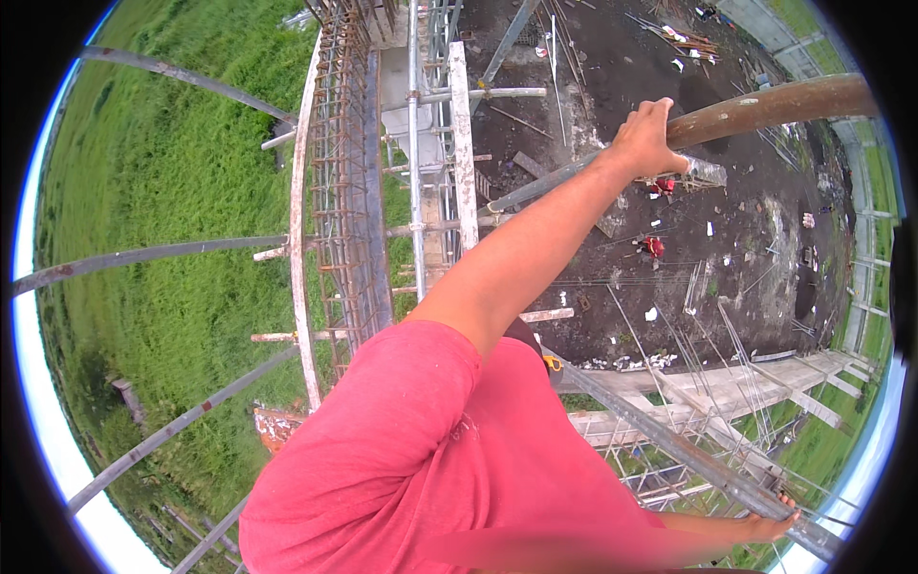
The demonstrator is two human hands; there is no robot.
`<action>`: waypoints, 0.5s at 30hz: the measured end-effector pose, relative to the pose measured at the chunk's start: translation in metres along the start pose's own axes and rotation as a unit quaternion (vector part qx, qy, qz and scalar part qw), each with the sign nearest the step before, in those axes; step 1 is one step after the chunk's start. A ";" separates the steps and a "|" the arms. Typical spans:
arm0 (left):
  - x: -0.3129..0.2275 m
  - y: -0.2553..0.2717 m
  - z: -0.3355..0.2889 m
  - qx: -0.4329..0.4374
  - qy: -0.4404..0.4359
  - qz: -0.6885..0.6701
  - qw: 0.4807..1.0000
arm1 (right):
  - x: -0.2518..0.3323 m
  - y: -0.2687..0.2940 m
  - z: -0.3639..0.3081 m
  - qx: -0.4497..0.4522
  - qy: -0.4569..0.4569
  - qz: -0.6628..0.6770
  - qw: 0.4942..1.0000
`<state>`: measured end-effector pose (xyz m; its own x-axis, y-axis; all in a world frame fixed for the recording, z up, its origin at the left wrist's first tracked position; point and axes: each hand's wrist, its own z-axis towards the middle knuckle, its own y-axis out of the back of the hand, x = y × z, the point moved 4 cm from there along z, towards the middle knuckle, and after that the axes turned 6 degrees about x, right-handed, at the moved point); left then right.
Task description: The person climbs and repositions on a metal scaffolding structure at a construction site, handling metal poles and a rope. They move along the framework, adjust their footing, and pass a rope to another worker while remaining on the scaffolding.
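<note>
My left arm, in a pink sleeve, stretches up to the upper right. My left hand is closed around a rusty brown pipe, fingers along its upper side and thumb below. Close to the thumb is the stub of a whitish pipe. At the lower right, my right hand grips a grey steel pipe that slants down past my body. Its fingertips show over the pipe's upper edge, while the palm is hidden behind it.
A tall rebar cage with planks and scaffold pipes stands left of my arm. Dark ground with debris lies far below, with two small red shapes. Concrete beams cross at the lower right. Grass spreads to the left.
</note>
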<state>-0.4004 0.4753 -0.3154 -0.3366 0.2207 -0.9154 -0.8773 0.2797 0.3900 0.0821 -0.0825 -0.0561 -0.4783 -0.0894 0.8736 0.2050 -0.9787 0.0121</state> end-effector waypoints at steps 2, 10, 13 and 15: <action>-0.036 -0.011 0.025 0.007 -0.028 0.012 1.000 | -0.003 0.005 0.002 0.015 0.003 0.016 1.000; -0.043 -0.013 0.049 -0.025 -0.029 -0.063 0.997 | -0.017 0.019 0.016 0.051 0.021 0.008 0.998; -0.040 -0.015 0.051 -0.015 -0.030 -0.070 0.997 | -0.016 0.006 -0.002 -0.040 0.052 -0.048 0.997; -0.039 -0.015 0.052 -0.011 -0.028 -0.069 0.997 | -0.011 -0.022 -0.026 -0.102 0.100 -0.106 0.984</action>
<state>-0.3561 0.5113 -0.2810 -0.1925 0.2327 -0.9533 -0.9215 0.2912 0.2572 0.0602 -0.0648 -0.0785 -0.6546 0.1071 0.7484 -0.0846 -0.9941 0.0683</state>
